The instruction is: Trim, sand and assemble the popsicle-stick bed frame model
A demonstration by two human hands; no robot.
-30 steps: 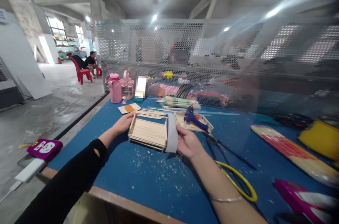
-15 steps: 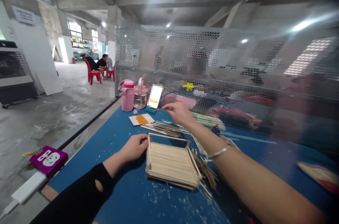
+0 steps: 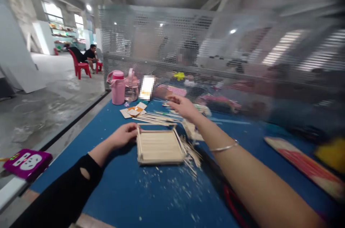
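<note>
We had our left hand (image 3: 127, 135) closed on the left edge of the rectangular pale wooden-stick tray (image 3: 161, 146), which sat on the flat blue worktop (image 3: 121, 192). Our right hand (image 3: 183, 108) hung beyond it, fingers slightly bent; we could not tell whether it held anything.

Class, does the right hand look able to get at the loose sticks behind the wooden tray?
Probably yes: the right hand is close by, and nothing seems to cover the loose sticks. The wooden tray sits on their near side, apparently out of its way.
</note>
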